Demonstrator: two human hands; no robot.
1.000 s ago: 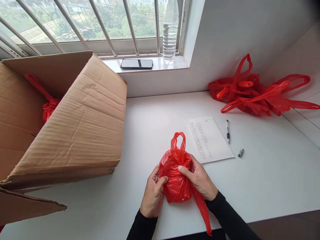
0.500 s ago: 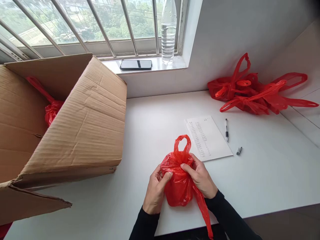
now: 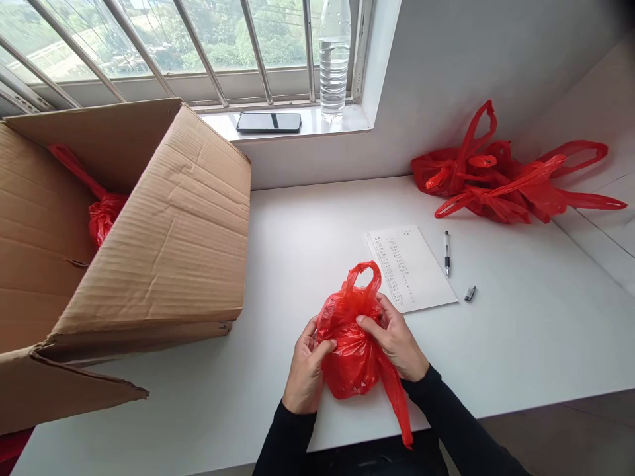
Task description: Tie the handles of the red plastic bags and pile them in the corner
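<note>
A bulging red plastic bag [image 3: 353, 363] is held near the front edge of the white table. Its top is gathered; one handle loop stands up at the back and the other hangs toward the table edge. My left hand [image 3: 303, 370] grips the bag's left side, thumb on top. On the right side, my right hand [image 3: 397, 340] pinches the gathered plastic with thumb and fingers. What is inside the bag is hidden. Just behind it lies a sheet of paper [image 3: 419, 268] with handwritten rows.
To the left stands an open cardboard box [image 3: 163, 225], with a red bag [image 3: 105, 215] inside. Several red bags [image 3: 501, 192] are piled at the back right. A pen [image 3: 447, 254] and its cap [image 3: 470, 293] lie beside the paper. On the sill are a phone [image 3: 268, 123] and a water bottle [image 3: 334, 79].
Both hands still hold the bag, and its gathered top has opened out slightly. The hanging handle has swung a little left and up. The view has shifted slightly.
</note>
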